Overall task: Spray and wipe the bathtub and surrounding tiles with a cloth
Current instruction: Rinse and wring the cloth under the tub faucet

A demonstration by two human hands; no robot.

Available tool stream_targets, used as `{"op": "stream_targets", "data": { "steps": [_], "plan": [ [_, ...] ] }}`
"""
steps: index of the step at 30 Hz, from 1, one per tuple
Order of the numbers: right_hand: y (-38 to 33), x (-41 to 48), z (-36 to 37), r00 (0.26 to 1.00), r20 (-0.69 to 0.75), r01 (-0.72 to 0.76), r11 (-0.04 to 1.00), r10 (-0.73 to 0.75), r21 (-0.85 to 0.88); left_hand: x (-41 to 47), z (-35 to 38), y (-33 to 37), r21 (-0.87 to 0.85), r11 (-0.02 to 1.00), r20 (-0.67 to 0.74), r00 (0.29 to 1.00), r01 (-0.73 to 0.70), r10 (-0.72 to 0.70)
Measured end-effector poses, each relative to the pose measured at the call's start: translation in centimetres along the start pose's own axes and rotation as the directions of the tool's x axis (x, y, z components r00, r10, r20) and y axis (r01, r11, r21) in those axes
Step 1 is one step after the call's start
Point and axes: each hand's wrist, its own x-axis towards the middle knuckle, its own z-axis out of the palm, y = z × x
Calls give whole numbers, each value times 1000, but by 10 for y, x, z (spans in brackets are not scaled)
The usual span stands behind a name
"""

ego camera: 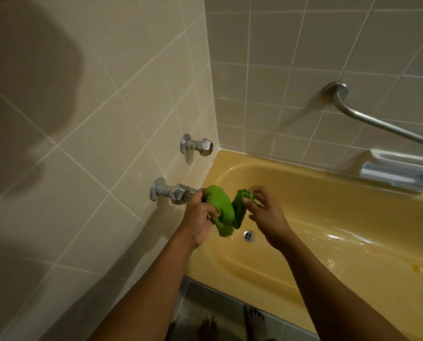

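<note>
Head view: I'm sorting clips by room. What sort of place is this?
A bathroom, whether home or hotel I cannot tell: a yellow bathtub with a drain, tiled walls, and a metal grab rail.

Two taps [181, 172] on the wall left of the bathtub [328, 242].

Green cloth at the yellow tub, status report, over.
Left hand grips bunched green cloth; right hand pinches its other end. Cloth held above yellow bathtub, near round metal drain. Faceted chrome tap close beside left hand.
</note>
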Motion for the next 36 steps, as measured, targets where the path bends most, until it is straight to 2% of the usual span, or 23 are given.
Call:
{"op": "stream_targets", "data": {
  "steps": [2,6,8,10,12,14,15,16,17,18,19,20,21,22,23,25,27,29,32,36],
  "plan": [
    [3,0,22,994,96,-67,994,58,91,-3,0,2,-81,997,32,999,7,-5],
    [7,3,40,950,261,-218,963,172,161,-7,-5,5,-109,994,97,995,-16,27],
    [8,3,47,922,326,-288,933,209,215,-8,-7,10,-4,999,111,993,-48,48],
    [5,3,54,926,315,-302,909,207,289,-5,-12,13,188,977,137,988,-102,77],
    [1,6,59,929,288,-331,869,232,368,-2,-19,12,427,886,142,981,-182,133],
    [-3,8,64,924,284,-360,837,257,413,-3,-28,5,672,692,125,962,-262,243],
    [-5,9,66,924,284,-362,828,257,428,-6,-33,1,731,612,113,938,-302,329],
    [-6,10,68,929,271,-351,824,250,444,-10,-37,-2,743,576,97,907,-340,410],
    [-9,9,70,938,259,-331,822,232,463,-16,-43,-9,720,592,62,883,-362,465],
    [-11,9,71,949,238,-300,824,206,481,-22,-47,-16,630,696,-12,892,-345,453],
    [-14,8,71,960,224,-261,827,168,498,-29,-47,-19,431,864,-124,932,-259,342],
    [-17,6,71,968,212,-224,834,132,505,-34,-46,-21,153,981,-182,972,-122,150],
    [-19,4,72,973,206,-193,849,102,492,-35,-45,-23,-114,993,-157,987,12,-30],
    [-19,2,72,975,204,-169,875,83,454,-33,-44,-24,-281,955,-100,987,91,-124],
    [-17,0,72,977,199,-149,907,74,394,-32,-41,-21,-345,932,-76,987,110,-145],
    [-13,-5,76,980,191,-92,971,50,221,-29,-30,-12,-337,937,-119,984,89,-136],
    [-6,-10,81,981,193,-26,999,19,33,-27,-17,-6,-189,979,-197,974,78,-116],
    [5,-11,87,985,171,31,996,-17,-84,-22,-12,-10,-43,997,-278,958,64,-73],
    [17,-14,100,991,119,69,992,-56,-107,-18,-10,-17,153,988,-355,933,1,54],
    [21,-13,114,993,69,104,992,-99,-74,-18,-10,-22,259,957,-375,900,-128,221]
  ]
}}
